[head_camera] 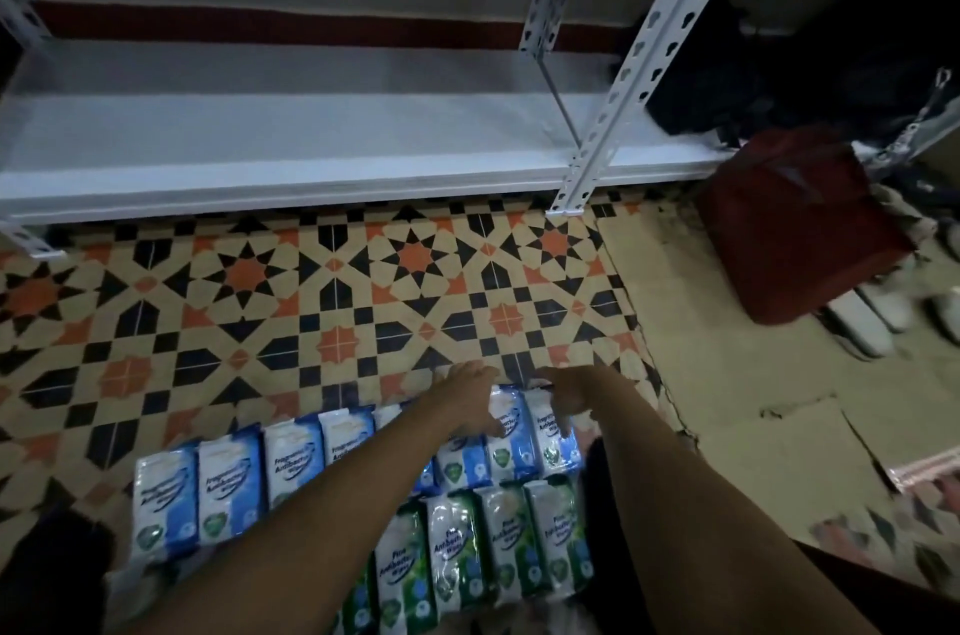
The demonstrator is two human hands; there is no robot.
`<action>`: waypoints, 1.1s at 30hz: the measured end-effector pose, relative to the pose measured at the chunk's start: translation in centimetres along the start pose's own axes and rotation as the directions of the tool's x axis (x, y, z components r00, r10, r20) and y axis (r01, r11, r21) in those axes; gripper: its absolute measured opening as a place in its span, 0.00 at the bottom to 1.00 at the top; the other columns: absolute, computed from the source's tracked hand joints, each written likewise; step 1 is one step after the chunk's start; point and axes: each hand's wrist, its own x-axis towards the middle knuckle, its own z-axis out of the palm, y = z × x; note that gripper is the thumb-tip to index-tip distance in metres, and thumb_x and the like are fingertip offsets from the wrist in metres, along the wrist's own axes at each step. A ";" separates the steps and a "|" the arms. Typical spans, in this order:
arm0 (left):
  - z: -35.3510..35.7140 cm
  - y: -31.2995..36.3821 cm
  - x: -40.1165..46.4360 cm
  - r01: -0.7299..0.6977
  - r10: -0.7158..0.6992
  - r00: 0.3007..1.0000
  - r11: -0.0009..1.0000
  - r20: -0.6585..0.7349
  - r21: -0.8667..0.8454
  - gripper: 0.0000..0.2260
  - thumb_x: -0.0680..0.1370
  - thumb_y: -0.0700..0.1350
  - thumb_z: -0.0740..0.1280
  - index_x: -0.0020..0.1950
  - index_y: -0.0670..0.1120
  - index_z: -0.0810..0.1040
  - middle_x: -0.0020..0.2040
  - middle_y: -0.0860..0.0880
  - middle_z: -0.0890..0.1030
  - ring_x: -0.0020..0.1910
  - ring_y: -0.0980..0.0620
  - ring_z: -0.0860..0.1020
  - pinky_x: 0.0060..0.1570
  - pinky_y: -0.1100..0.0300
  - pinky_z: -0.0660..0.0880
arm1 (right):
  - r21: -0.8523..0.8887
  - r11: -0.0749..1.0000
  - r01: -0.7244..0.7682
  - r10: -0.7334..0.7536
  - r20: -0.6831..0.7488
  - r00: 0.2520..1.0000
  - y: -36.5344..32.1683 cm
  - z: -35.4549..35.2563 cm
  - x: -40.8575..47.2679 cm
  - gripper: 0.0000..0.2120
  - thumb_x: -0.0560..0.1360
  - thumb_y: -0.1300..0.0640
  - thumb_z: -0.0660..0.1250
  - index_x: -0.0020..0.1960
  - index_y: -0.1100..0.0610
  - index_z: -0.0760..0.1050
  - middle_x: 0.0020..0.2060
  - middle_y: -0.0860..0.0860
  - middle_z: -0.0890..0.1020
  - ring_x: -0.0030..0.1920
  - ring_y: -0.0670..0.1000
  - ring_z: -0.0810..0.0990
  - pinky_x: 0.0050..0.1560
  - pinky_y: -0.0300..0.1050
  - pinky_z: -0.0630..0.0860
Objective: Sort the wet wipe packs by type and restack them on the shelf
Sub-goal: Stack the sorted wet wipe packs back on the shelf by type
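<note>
The blue antibacterial wipe packs (pixel 291 468) lie in a row on the patterned tile floor (pixel 363 302), the green pine packs (pixel 483 546) in a second row nearer me. My left hand (pixel 470 393) and right hand (pixel 569 398) reach over the two rightmost blue packs, fingers loose, gripping nothing (blur hides contact). Sorting looks done; next I'd gather slippery, glossy soft pouches for the bare white metal shelf (pixel 291 141).
</note>
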 end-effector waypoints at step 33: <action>-4.1 0.0 2.7 0.005 -0.130 0.869 0.967 -0.477 -0.254 0.32 0.70 0.43 0.78 0.70 0.52 0.66 0.62 0.50 0.76 0.64 0.47 0.70 0.66 0.49 0.65 | 0.197 0.968 0.154 -0.080 -0.342 0.936 -2.0 -5.9 0.2 0.38 0.61 0.64 0.82 0.65 0.56 0.65 0.58 0.56 0.78 0.55 0.57 0.77 0.53 0.50 0.77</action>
